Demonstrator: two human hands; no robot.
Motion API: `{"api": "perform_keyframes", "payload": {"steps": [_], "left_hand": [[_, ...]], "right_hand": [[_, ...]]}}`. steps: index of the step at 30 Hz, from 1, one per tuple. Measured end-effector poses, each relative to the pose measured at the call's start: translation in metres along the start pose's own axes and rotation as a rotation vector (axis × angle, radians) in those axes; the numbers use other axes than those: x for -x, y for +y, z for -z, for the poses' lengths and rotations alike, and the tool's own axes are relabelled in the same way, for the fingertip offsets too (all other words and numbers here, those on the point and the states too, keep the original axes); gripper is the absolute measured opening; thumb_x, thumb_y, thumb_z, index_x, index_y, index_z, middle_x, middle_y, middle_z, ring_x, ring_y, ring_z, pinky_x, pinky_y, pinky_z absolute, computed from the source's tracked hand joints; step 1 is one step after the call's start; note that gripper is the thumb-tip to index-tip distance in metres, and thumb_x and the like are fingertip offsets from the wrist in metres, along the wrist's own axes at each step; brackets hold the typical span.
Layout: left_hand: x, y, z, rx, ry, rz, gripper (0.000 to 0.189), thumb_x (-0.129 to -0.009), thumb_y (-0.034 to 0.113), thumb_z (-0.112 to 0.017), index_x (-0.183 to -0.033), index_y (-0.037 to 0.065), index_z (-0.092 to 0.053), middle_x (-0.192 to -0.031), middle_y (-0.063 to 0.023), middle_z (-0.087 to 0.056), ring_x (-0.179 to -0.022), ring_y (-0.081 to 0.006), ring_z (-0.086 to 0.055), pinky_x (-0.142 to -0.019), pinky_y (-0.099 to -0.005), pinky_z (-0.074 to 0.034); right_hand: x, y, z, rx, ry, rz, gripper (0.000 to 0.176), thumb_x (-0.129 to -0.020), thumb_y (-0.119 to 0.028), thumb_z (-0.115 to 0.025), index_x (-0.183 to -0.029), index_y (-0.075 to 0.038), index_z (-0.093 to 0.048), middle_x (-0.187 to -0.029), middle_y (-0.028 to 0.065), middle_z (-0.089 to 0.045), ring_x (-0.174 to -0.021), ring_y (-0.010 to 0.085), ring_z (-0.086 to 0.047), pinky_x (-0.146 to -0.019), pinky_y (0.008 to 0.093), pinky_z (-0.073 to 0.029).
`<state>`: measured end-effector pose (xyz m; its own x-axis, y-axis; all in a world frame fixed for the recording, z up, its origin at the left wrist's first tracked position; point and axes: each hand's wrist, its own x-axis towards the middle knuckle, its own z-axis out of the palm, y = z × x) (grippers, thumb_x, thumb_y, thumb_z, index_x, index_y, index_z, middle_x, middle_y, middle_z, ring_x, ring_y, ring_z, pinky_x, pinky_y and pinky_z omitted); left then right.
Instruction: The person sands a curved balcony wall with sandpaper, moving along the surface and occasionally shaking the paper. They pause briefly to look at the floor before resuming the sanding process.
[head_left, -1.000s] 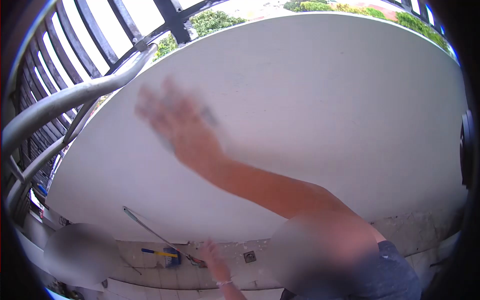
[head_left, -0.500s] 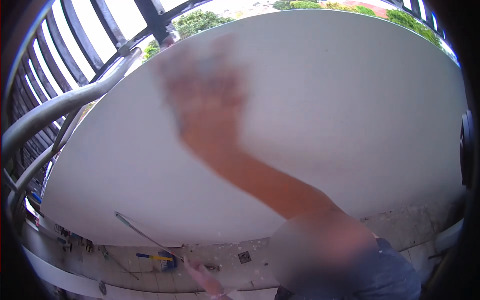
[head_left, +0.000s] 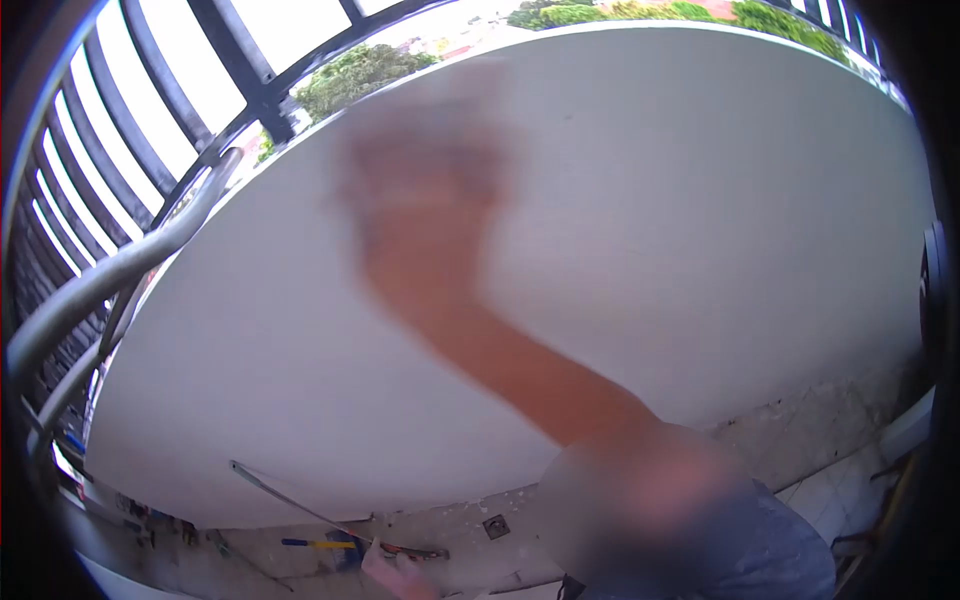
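My right hand [head_left: 428, 165] is raised against the upper part of a white wall panel [head_left: 640, 200], close to its top edge. Motion smears its fingers, and I cannot tell what, if anything, is in them. The bare forearm reaches up from the lower right. My left hand [head_left: 396, 572] hangs low at the bottom, fingers stretched out, overlapping the lower end of a thin pole [head_left: 285, 500] that leans on the panel. Beside that hand lies a tool with a blue and yellow handle [head_left: 318, 544], partly over a blue item [head_left: 347, 556].
A dark metal railing [head_left: 150, 110] with a grey curved pipe [head_left: 120, 265] runs along the left. Small tools [head_left: 165, 525] lie on the dusty floor at lower left. A square drain [head_left: 496, 526] sits near the panel's base. Trees [head_left: 365, 75] show beyond the top edge.
My right hand has shifted to the right along the panel, still blurred. My left hand sits slightly lower in view. The view has tilted, so railing and floor appear lower and farther left.
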<state>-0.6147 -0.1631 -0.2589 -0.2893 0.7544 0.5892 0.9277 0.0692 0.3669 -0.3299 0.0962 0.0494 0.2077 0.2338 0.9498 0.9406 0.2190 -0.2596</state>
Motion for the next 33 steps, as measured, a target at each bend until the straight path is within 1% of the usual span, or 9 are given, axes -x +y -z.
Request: {"api": "perform_keyframes", "payload": {"steps": [4, 6, 9, 14, 17, 22, 29, 31, 33], "left_hand": [[-0.059, 0.161, 0.007, 0.192, 0.171, 0.003, 0.046, -0.095, 0.023, -0.051, -0.135, 0.0, -0.05, -0.124, -0.0191, -0.049, -0.116, -0.0334, -0.048, -0.103, -0.0476, -0.035], [-0.067, 0.112, -0.014, 0.205, 0.134, -0.151, 0.047, -0.097, 0.03, -0.051, -0.132, 0.0, -0.052, -0.128, -0.0202, -0.046, -0.12, -0.0357, -0.046, -0.105, -0.0507, -0.033], [-0.063, 0.065, -0.022, 0.248, 0.231, -0.112, 0.051, -0.099, 0.035, -0.049, -0.135, -0.001, -0.049, -0.137, -0.0218, -0.044, -0.127, -0.0372, -0.043, -0.108, -0.0516, -0.032], [-0.093, 0.093, -0.005, 0.156, 0.261, -0.25, 0.053, -0.101, 0.041, -0.048, -0.13, -0.004, -0.051, -0.127, -0.0237, -0.053, -0.121, -0.0378, -0.047, -0.104, -0.0521, -0.037], [-0.145, 0.21, 0.008, 0.244, 0.313, -0.319, 0.054, -0.103, 0.039, -0.046, -0.135, -0.004, -0.048, -0.135, -0.0234, -0.05, -0.13, -0.0382, -0.043, -0.109, -0.0533, -0.033], [-0.174, 0.327, -0.005, 0.261, 0.286, -0.472, 0.058, -0.101, 0.037, -0.044, -0.146, 0.0, -0.038, -0.155, -0.0213, -0.028, -0.143, -0.0375, -0.03, -0.116, -0.053, -0.026], [-0.196, 0.409, -0.037, 0.165, 0.488, -0.434, 0.074, -0.103, 0.047, -0.035, -0.156, 0.004, -0.006, -0.161, -0.0215, -0.012, -0.147, -0.0409, -0.018, -0.119, -0.0538, -0.02], [-0.202, 0.447, -0.055, -0.101, 0.673, -0.301, 0.077, -0.103, 0.051, -0.032, -0.156, 0.005, -0.002, -0.161, -0.0231, -0.008, -0.148, -0.0428, -0.015, -0.118, -0.0559, -0.018], [-0.195, 0.492, -0.056, -0.082, 0.661, -0.211, 0.077, -0.102, 0.053, -0.03, -0.157, 0.007, -0.002, -0.161, -0.0247, -0.006, -0.148, -0.0443, -0.013, -0.116, -0.059, -0.018]], "right_hand": [[0.034, -0.03, 0.002, 0.315, -0.128, 0.836, 0.076, -0.091, -0.034, -0.047, -0.156, -0.008, -0.018, -0.163, 0.0142, -0.014, -0.147, 0.0341, -0.022, -0.115, 0.0544, -0.023], [0.072, 0.025, 0.009, 0.229, -0.254, 0.794, 0.075, -0.091, -0.028, -0.049, -0.157, -0.014, -0.016, -0.164, 0.0086, -0.013, -0.15, 0.0321, -0.017, -0.117, 0.0542, -0.018], [0.092, 0.161, 0.093, 0.082, -0.446, 0.171, 0.067, -0.091, -0.012, -0.051, -0.153, -0.032, -0.033, -0.164, 0.0037, -0.018, -0.149, 0.0298, -0.019, -0.114, 0.0611, -0.015], [-0.031, 0.24, 0.154, 0.253, 0.366, -0.34, 0.056, -0.097, -0.021, -0.047, -0.151, -0.01, -0.037, -0.161, 0.0152, -0.024, -0.149, 0.0377, -0.015, -0.113, 0.0556, -0.01], [-0.055, 0.205, 0.137, 0.249, 0.072, -0.072, 0.062, -0.088, -0.026, -0.059, -0.147, -0.019, -0.041, -0.14, 0.0162, -0.044, -0.143, 0.0449, -0.024, -0.11, 0.0609, -0.022], [0.046, 0.271, 0.159, 0.197, -0.4, 0.628, 0.072, -0.087, -0.029, -0.06, -0.153, -0.027, -0.032, -0.163, 0.0041, -0.022, -0.149, 0.0353, -0.019, -0.112, 0.0567, -0.021], [-0.023, 0.442, 0.236, 0.203, 0.675, -0.458, 0.045, -0.099, -0.029, -0.048, -0.133, -0.001, -0.057, -0.147, 0.02, -0.045, -0.14, 0.0366, -0.035, -0.112, 0.0536, -0.02], [-0.054, 0.436, 0.216, 0.128, 0.553, -0.545, 0.031, -0.095, -0.024, -0.053, -0.114, -0.001, -0.063, -0.124, 0.0185, -0.059, -0.122, 0.0369, -0.05, -0.105, 0.0544, -0.028], [-0.076, 0.39, 0.225, 0.097, 0.372, -0.177, 0.02, -0.083, -0.02, -0.061, -0.099, -0.008, -0.065, -0.104, 0.0142, -0.061, -0.108, 0.0346, -0.054, -0.102, 0.057, -0.03]]}}
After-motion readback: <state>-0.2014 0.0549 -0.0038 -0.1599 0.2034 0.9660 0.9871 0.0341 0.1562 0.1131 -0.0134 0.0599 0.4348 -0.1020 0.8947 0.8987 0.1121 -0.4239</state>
